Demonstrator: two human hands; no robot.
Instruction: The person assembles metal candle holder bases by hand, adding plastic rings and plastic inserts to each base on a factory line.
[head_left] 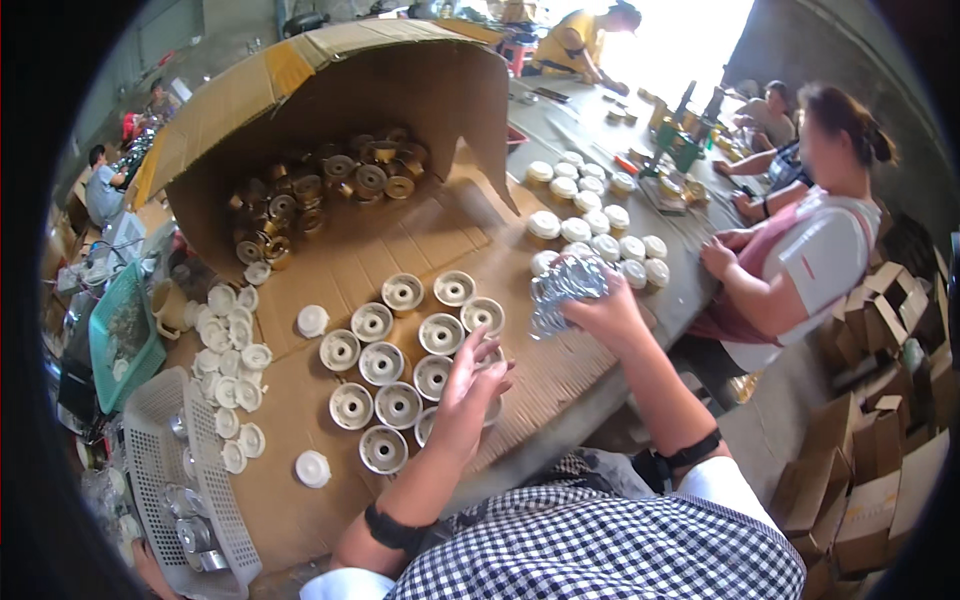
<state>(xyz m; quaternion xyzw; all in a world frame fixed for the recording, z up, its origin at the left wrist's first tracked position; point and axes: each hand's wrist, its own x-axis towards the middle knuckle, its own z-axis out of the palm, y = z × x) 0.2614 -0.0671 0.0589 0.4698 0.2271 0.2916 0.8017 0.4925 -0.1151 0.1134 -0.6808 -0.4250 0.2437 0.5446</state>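
Note:
My right hand (612,312) is closed round a bundle of shiny silver foil (568,292), raised at the table's right side. Its fingers are partly hidden by the foil. My left hand (468,395) hovers with fingers apart over a cluster of round cups (398,405) that have white faces and a hole in the middle. Some cups are hidden behind that hand. Beyond the foil stand rows of gold-coloured cups with white caps (577,230). Loose white caps (228,335) lie in a heap at the left, and single white caps (312,468) sit nearer the cups.
A large cardboard box (330,90) on its side holds many gold cups (370,180). At left are a grey basket (215,500) with metal parts and a green basket (105,330). A co-worker (820,240) stands at right, near a green hand press (680,140). Cartons (870,500) lie below.

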